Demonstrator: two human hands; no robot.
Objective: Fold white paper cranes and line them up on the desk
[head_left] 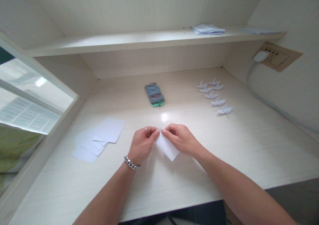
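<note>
Between my hands is a small sheet of white paper (167, 148), partly folded, its lower corner pointing toward me. My left hand (144, 142), with a ring and a chain bracelet at the wrist, pinches the paper's upper left edge between thumb and forefinger. Opposite it, my right hand (181, 139) pinches the upper right edge, the fingertips of both hands close together. The hands hide part of the folds. Loose white paper sheets (109, 128) lie overlapping to the left. Several folded paper cranes (211, 95) stand in a loose group at the back right.
Behind my hands lies a phone with a green edge (158, 104), its screen blurred out. A shelf (119, 43) crosses the back, bearing a paper stack (208, 29). At right, a cable (269, 102) runs from a plug in the wall socket (280, 57). The desk's front edge is near me.
</note>
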